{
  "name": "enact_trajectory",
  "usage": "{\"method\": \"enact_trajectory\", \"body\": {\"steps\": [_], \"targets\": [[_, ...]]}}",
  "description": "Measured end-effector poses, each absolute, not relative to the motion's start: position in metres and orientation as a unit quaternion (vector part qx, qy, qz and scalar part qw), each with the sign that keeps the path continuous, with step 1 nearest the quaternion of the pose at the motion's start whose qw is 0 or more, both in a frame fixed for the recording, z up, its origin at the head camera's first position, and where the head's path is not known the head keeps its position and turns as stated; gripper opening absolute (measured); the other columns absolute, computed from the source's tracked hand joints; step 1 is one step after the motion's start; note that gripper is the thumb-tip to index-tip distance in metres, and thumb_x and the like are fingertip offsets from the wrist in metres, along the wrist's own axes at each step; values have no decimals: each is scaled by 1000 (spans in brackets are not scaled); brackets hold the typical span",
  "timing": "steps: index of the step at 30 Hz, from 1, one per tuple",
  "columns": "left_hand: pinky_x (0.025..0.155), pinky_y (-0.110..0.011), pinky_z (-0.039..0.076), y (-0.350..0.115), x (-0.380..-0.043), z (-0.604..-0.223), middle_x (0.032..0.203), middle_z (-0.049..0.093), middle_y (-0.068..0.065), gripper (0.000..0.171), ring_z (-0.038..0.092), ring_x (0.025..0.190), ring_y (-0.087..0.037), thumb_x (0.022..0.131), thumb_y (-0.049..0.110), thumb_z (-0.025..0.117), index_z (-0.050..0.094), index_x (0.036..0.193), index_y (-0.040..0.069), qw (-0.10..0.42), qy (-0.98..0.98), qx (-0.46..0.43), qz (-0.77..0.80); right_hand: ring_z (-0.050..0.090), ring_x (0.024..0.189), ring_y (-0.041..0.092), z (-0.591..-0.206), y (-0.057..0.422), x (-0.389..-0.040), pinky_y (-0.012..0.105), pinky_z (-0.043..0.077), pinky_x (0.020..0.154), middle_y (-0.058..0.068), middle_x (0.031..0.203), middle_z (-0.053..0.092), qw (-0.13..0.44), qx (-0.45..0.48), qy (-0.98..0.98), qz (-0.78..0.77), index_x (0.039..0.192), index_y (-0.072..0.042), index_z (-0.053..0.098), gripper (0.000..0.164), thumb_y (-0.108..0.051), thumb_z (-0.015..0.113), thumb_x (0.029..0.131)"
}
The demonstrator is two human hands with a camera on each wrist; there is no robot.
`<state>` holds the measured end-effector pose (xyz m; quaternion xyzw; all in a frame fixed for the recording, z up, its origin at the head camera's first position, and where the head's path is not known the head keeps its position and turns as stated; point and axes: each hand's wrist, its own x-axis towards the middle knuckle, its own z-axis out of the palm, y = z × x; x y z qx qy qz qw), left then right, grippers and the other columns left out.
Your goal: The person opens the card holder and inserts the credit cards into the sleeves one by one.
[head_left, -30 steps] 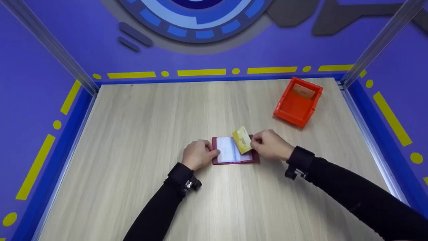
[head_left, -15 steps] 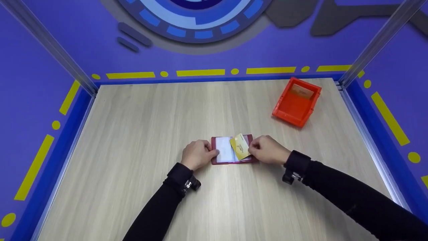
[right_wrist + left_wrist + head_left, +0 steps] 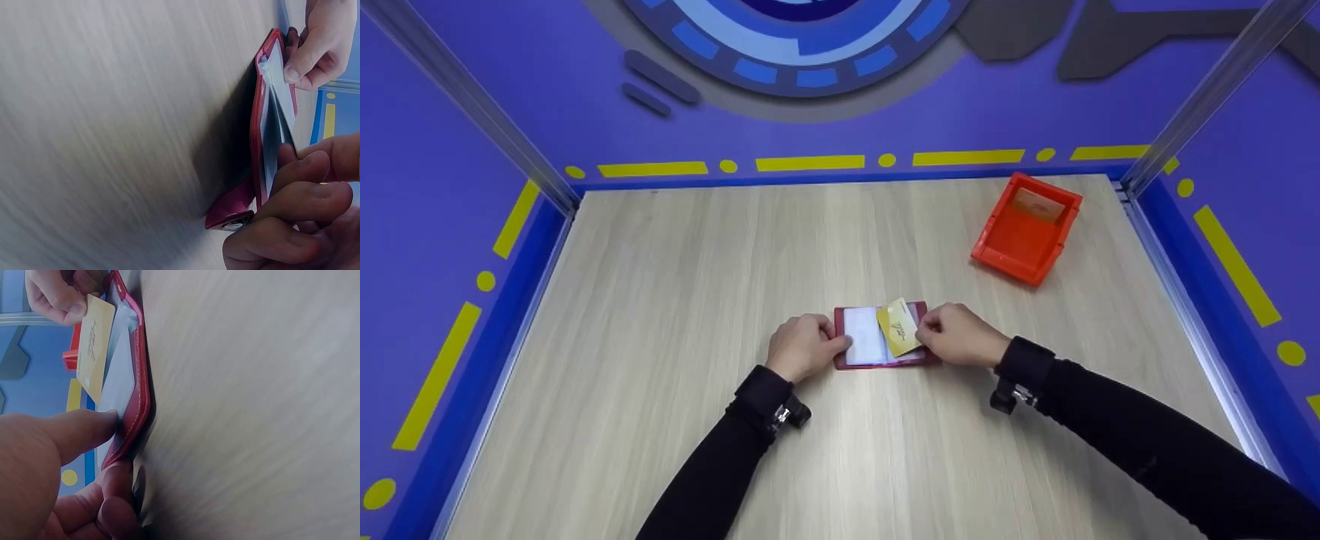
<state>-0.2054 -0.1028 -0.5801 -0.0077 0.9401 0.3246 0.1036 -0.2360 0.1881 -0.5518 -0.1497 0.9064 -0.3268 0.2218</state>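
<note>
A dark red card holder [image 3: 840, 360] lies opened out on the table, with pale clear sleeves inside. My left hand [image 3: 804, 346] grips its left edge; in the left wrist view the thumb [image 3: 84, 436] presses on the inner sleeve and the fingers curl beneath the cover. A yellow card [image 3: 898, 328] stands tilted over the right half of the holder. My right hand [image 3: 962, 335] pinches that card by its right edge. In the right wrist view the card shows nearly edge-on, and a flap with a metal snap [image 3: 232, 220] hangs from the holder's near end.
A red plastic bin [image 3: 1024, 231] stands at the back right of the wood-grain table [image 3: 697, 285], with an orange-tinted card [image 3: 1039, 204] leaning against its far inner wall. Blue-purple panels with yellow marks [image 3: 810, 161] enclose the back and sides.
The yellow card has come down and toward me over the holder's right half, my right hand moving slightly left with it. My left hand keeps its place on the left edge.
</note>
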Motion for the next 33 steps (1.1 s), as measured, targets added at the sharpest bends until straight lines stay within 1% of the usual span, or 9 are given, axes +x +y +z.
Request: {"method": "enact_trajectory", "body": {"steps": [7, 17, 20, 25, 33], "targets": [[67, -32, 39, -103, -205, -579, 69, 60, 9, 30, 55, 70, -13, 95, 44, 83, 71, 81, 21, 106, 939, -12, 326, 49, 66, 14, -550, 180, -237, 27, 37, 63, -6, 68, 49, 241, -150, 905, -316, 73, -18, 59, 29, -17, 61, 103], [66, -31, 38, -103, -204, -579, 69, 59, 9, 30, 55, 69, -13, 96, 44, 83, 71, 81, 21, 113, 936, -16, 333, 51, 69, 16, -545, 170, -239, 31, 40, 67, -6, 67, 48, 229, -164, 916, -284, 72, -17, 62, 30, -18, 62, 102], [67, -31, 38, -103, -204, -579, 68, 60, 9, 30, 55, 70, -13, 95, 44, 83, 71, 80, 21, 108, 937, -10, 331, 51, 69, 16, -546, 167, -239, 30, 40, 67, -7, 66, 49, 223, -171, 920, -272, 73, -16, 67, 29, -19, 63, 102], [67, -31, 38, -104, -204, -579, 68, 61, 9, 31, 56, 71, -14, 95, 44, 83, 70, 78, 21, 100, 940, -2, 327, 49, 65, 13, -546, 163, -238, 29, 39, 64, -9, 62, 51, 200, -192, 926, -254, 74, -15, 74, 27, -18, 65, 99], [68, -32, 38, -103, -206, -579, 70, 60, 9, 33, 56, 72, -14, 95, 47, 83, 70, 80, 21, 111, 941, -8, 321, 47, 58, 12, -545, 155, -236, 28, 36, 60, -9, 59, 45, 228, -180, 922, -256, 69, -16, 68, 33, -20, 67, 102]]}}
